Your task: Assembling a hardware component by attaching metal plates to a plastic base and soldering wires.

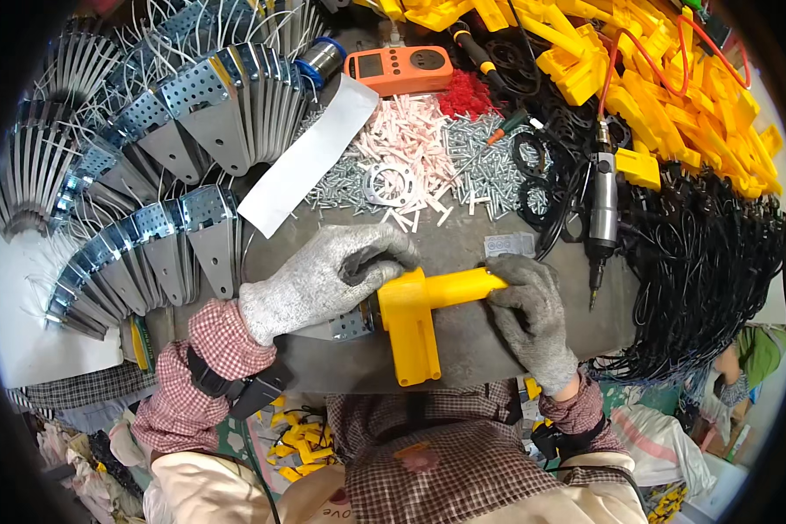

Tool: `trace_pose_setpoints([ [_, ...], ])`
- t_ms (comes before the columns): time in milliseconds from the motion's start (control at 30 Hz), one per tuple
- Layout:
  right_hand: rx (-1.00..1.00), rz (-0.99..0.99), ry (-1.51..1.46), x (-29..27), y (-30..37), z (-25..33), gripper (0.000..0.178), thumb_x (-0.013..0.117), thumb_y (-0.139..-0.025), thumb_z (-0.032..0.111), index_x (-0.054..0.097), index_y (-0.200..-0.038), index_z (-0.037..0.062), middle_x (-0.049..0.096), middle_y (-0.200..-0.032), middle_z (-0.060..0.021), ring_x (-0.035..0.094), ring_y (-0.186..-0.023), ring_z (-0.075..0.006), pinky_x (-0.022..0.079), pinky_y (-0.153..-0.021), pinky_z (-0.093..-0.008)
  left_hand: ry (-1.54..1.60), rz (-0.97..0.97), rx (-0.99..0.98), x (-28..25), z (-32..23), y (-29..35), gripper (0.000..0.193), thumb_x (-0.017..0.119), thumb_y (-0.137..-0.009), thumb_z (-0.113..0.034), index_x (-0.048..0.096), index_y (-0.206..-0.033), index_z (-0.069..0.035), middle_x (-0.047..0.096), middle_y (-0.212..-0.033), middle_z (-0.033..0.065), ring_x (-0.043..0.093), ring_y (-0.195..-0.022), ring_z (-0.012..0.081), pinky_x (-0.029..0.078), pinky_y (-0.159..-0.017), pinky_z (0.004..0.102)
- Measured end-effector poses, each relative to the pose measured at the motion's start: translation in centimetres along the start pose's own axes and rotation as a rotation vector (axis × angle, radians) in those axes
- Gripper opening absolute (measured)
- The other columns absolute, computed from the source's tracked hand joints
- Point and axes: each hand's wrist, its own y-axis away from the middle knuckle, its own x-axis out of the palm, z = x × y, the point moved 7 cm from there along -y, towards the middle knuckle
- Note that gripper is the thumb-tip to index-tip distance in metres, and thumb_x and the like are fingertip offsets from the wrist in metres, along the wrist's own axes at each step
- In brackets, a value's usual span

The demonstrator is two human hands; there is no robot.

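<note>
A yellow plastic housing (412, 336), T-shaped with a side arm, is held just above the near part of the table. My left hand (327, 271), in a grey knit glove, has its fingers curled against the upper left of the housing; what its fingertips touch is partly hidden. My right hand (528, 319), gloved too, is closed round the tip of the side arm. Part of a perforated metal plate (351, 327) shows beside the housing, under my left wrist.
Screws (489, 175) and pale pink plugs (401, 131) lie in piles beyond. Fanned metal plates (214, 131) stand left. A power screwdriver (602, 205), black cables (699, 262) and heaped yellow housings (672, 113) lie right. An orange meter (401, 70) and white strip (310, 157) lie behind.
</note>
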Motion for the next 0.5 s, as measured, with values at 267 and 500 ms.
trace_pose_setpoints([
  [267, 0.353, -0.475, 0.493, -10.4, -1.1, -2.8, 0.036, 0.068, -0.086, 0.003, 0.06, -0.122, 0.0046, 0.058, -0.116, -0.0196, 0.055, -0.115, -0.0381, 0.046, -0.1, -0.0484, -0.232, -0.174, 0.105, 0.6, -1.8, 4.4, 0.059, 0.075, -0.087, -0.013, 0.053, -0.14, -0.001, 0.063, -0.137, 0.0158, 0.067, -0.114, 0.0358, 0.052, -0.101, 0.0444],
  [500, 0.657, -0.17, 0.585, -11.4, -5.7, -10.0, 0.074, 0.073, -0.078, 0.02, 0.042, -0.143, 0.0004, 0.066, -0.114, -0.0249, 0.071, -0.094, -0.0394, 0.057, -0.083, -0.0482, -0.614, -0.112, 0.235, 6.2, -5.8, -1.9, 0.056, 0.074, -0.087, -0.027, 0.057, -0.135, -0.005, 0.063, -0.13, 0.0156, 0.061, -0.118, 0.0345, 0.047, -0.103, 0.047],
])
